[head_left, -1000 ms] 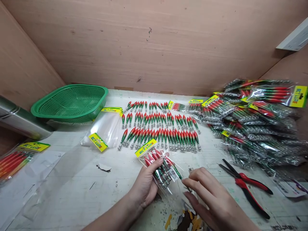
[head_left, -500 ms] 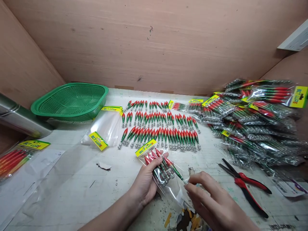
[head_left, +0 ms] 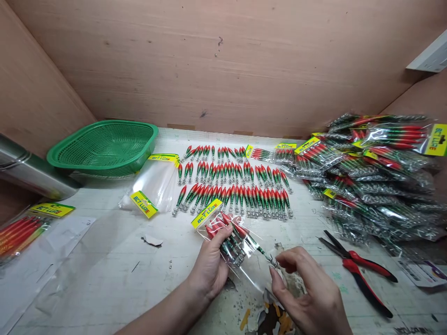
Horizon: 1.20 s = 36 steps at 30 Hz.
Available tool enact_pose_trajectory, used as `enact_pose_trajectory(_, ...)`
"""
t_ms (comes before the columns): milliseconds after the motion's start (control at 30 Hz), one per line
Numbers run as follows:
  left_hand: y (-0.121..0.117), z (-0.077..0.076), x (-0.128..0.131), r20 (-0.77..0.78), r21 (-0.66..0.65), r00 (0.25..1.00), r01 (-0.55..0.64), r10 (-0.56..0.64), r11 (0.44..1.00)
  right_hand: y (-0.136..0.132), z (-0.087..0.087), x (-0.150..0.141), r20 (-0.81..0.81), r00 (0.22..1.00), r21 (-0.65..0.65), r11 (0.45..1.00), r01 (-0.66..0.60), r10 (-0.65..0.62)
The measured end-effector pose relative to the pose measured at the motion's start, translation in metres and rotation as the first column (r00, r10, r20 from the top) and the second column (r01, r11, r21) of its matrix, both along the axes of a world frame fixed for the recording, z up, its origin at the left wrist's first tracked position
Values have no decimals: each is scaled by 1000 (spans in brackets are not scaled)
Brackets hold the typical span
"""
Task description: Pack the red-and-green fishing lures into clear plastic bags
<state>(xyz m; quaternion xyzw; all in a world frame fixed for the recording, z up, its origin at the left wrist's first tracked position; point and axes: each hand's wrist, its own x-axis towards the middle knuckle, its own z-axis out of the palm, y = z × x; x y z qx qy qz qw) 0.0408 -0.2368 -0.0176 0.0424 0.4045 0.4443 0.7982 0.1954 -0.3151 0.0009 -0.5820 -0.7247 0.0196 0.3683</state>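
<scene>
My left hand is closed around a clear plastic bag with a yellow "BCT LURE" header. Several red-and-green squid jigs lie in it, the thumb pressing over them. One more squid jig slants at the bag's right side, its hooked end pointing to my right hand. That hand's thumb and forefinger are apart, right beside the metal hooks; whether they touch them is hard to tell. Rows of loose squid jigs lie beyond both hands.
A stack of empty bags lies left of the rows, near a green basket. Filled packets are piled at right. Red-handled pliers rest before them. Orange jigs in a packet lie at far left.
My right thumb and forefinger have parted at the jig's hooked end, which now shows. The slanting jig sits slightly lower and further right. The bag's header has shifted slightly left.
</scene>
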Motion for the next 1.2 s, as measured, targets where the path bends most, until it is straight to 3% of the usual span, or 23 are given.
enact_pose_trajectory(167,-2,2,1,-9,21,1000,4,-4,1000,-2,-4,6,-71,996,-62,997,42,-47)
enact_pose_trajectory(367,-4,6,2,1,30,1000,23,-23,999,0,-11,-2,136,989,164,986,36,-59)
enact_pose_trajectory(633,-1,1,2,-34,17,999,-2,2,1000,3,0,-7,193,979,201,979,29,-68)
enact_pose_trajectory(800,-1,0,2,-33,44,999,-13,14,999,6,2,-6,225,974,161,984,-79,41)
enact_pose_trajectory(933,0,2,1,-40,44,999,-23,25,999,7,0,0,226,973,101,992,-74,49)
enact_pose_trajectory(1200,-1,4,1,-5,60,997,75,-75,995,8,-5,-2,216,975,71,995,-72,55)
